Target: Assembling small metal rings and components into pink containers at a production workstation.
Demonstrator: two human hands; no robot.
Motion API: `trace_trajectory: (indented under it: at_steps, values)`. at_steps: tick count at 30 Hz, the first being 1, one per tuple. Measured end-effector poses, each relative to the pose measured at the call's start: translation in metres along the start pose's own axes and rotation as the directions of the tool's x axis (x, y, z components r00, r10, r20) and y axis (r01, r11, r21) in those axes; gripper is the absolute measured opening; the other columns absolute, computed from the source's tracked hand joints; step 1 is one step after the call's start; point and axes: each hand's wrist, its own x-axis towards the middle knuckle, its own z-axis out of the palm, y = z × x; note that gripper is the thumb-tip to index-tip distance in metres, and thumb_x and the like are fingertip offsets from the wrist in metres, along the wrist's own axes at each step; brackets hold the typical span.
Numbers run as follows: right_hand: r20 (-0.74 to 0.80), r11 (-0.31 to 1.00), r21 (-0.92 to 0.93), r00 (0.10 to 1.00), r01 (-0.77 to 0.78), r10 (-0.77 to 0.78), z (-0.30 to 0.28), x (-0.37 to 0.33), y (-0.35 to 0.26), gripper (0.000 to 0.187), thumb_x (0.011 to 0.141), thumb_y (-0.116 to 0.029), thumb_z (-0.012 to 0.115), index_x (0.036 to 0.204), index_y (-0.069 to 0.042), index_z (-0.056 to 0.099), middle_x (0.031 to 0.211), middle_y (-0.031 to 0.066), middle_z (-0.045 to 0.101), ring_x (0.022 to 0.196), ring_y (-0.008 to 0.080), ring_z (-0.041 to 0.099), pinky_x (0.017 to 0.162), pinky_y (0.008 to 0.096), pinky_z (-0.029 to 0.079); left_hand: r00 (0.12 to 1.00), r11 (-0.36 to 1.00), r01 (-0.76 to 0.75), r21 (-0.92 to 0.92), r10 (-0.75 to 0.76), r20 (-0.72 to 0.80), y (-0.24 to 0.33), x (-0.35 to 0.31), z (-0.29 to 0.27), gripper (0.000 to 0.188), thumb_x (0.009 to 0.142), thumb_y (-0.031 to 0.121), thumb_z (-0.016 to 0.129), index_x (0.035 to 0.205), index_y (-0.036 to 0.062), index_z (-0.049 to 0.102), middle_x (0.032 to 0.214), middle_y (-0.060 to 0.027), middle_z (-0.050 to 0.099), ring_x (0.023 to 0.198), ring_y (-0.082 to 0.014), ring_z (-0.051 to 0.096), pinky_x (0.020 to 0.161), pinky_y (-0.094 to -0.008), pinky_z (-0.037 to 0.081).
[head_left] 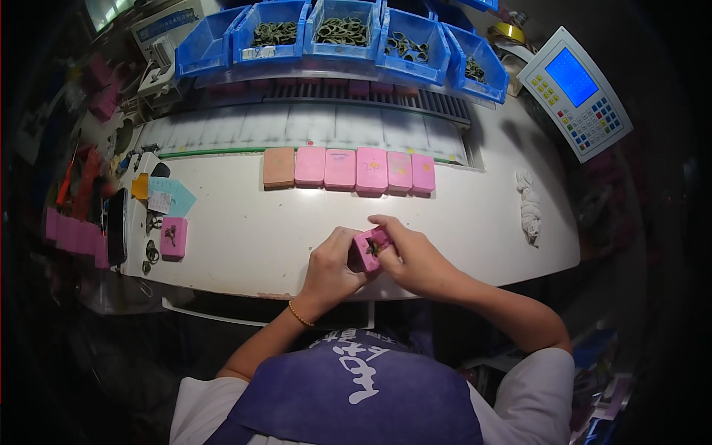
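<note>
Near the table's front edge, my left hand point(334, 265) wraps round a pink rubber mould block point(362, 252) and holds it tilted. A dark green piece point(373, 248) sits in the hollow of this block. My right hand point(410, 259) reaches over the block from the right, one finger stretched along its top. Its other fingers are bent in against the dark green piece, partly hiding it. Beyond my hands stands a row of several pink mould blocks point(340, 170), with a browner block point(279, 167) at its left end.
Another pink block point(174, 237) with a dark piece on it lies at the left, beside dark rings point(150, 254). Blue bins point(343, 31) with dark green rings stand at the back. A keypad console point(578, 93) and a crumpled white cloth point(529, 208) are at the right.
</note>
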Motion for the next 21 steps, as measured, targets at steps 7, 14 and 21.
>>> trace_trajectory:
  at_steps: [7,14,21]
  values:
    - [-0.059,0.925,0.374,0.993,-0.072,0.101,0.008,-0.008,0.032,0.055,0.096,-0.013,0.046,0.149,0.000,0.038,0.120,0.0288,0.061,0.105,0.0342,0.062,0.097,0.0357,0.046,1.000,1.000,0.004,0.002,-0.004,-0.001,-0.001,0.000,-0.001,0.046,0.070,0.022,0.086,0.102,0.0034,0.060,0.091,-0.0132,0.062,0.080,-0.0326,0.066,0.069,-0.0404,0.054]
    - [-0.396,0.939,-0.241,0.858,0.247,-0.327,0.025,-0.011,0.022,0.045,0.105,-0.021,0.050,0.145,-0.001,0.045,0.119,0.0132,0.060,0.105,0.0176,0.058,0.097,0.0309,0.046,0.998,0.998,0.052,0.029,-0.053,0.035,0.006,0.003,-0.004,0.052,0.070,0.025,0.088,0.108,0.0028,0.061,0.095,-0.0127,0.062,0.082,-0.0298,0.067,0.071,-0.0398,0.055]
    - [-0.341,0.674,0.679,0.938,0.290,-0.060,0.025,0.005,-0.021,0.036,0.108,-0.033,0.045,0.102,-0.001,0.059,0.078,0.0039,0.058,0.070,0.0096,0.055,0.065,0.0262,0.047,0.998,0.996,0.064,0.066,-0.066,0.023,0.025,0.005,-0.015,0.057,0.070,0.025,0.090,0.115,0.0029,0.063,0.095,-0.0120,0.062,0.075,-0.0257,0.066,0.068,-0.0369,0.056]
